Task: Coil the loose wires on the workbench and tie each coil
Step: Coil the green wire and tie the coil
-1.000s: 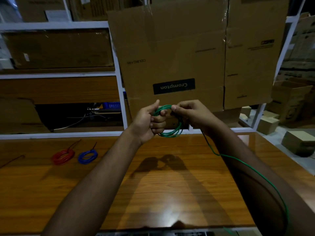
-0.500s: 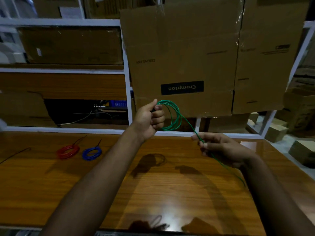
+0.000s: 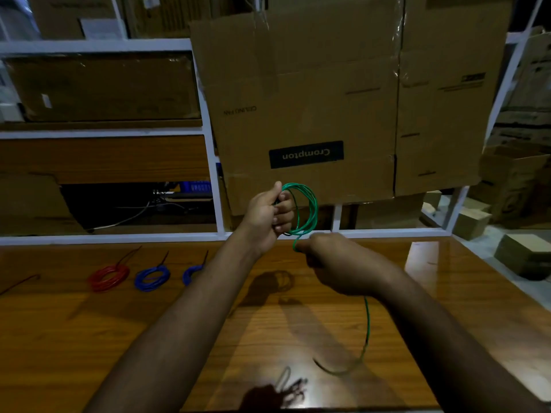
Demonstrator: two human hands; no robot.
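Near edge: small pale ties (image 3: 287,383) lie at 6 o'clock on the workbench (image 3: 149,338), blurred and partly in shadow; their number is hard to make out.
Green wire tail: the loose end (image 3: 365,332) drops from under the right hand, hangs toward 5 o'clock and curls up at its tip, smeared by motion.
Right hand: right hand (image 3: 337,263) sits just right of centre, fingers curled round the green wire just below the coil; the fingertips are blurred, so the exact pinch is unclear.
Green coil: the green coil (image 3: 308,210) is several thin, glossy loops held upright in the air above the bench's far edge, at 12 o'clock from the right hand.
Left hand: left hand (image 3: 268,216) grips the coil's left side, fingers folded tight over the loops, thumb raised along the top.
Done coils: at 9 o'clock, a red coil (image 3: 108,277), a blue coil (image 3: 152,277) and a second blue coil (image 3: 192,272), half hidden by the left forearm, each with a dark tail.
Far left: a thin dark-red wire (image 3: 18,284) is cut by the frame edge.
Behind: a cardboard box (image 3: 313,99) leans on white shelving (image 3: 208,144).
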